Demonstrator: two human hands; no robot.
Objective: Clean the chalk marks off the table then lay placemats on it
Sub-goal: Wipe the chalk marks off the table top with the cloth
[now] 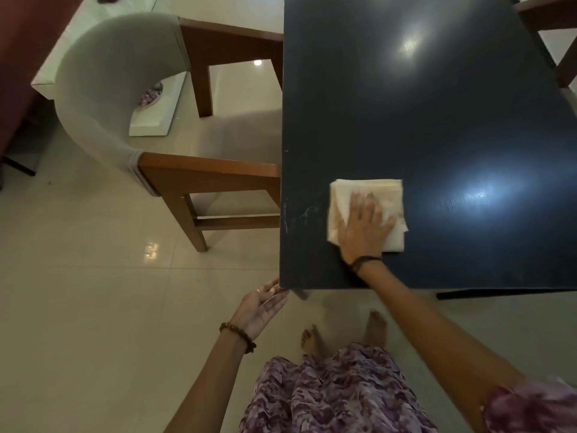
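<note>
the pale tiled floor (pixel 93 307) is filling the left and lower part of the view. the dark table (pixel 437 120) is occupying the upper right, its near left corner lying just above the left hand. a chair (pixel 131 98) with a grey curved back and brown wooden frame is standing at the table's left edge, its seat tucked partly under the top. the person's patterned purple garment (pixel 327 395) is hanging at the bottom, with two bare feet (pixel 343 332) showing above it on the floor.

a folded cream cloth (pixel 368 195) is lying flat on the table near the left edge. the right hand (pixel 363 228) is resting on top of it, palm down, fingers straight and spread, pressing on the cloth rather than gripping it; the cloth is extending beyond the fingertips and to both sides of the hand. faint white chalk marks (pixel 299 214) are showing on the table just left of the cloth, between it and the table edge.

the left hand (pixel 262 307) is hovering palm up beside the table's near left corner, fingers relaxed and holding nothing.
</note>
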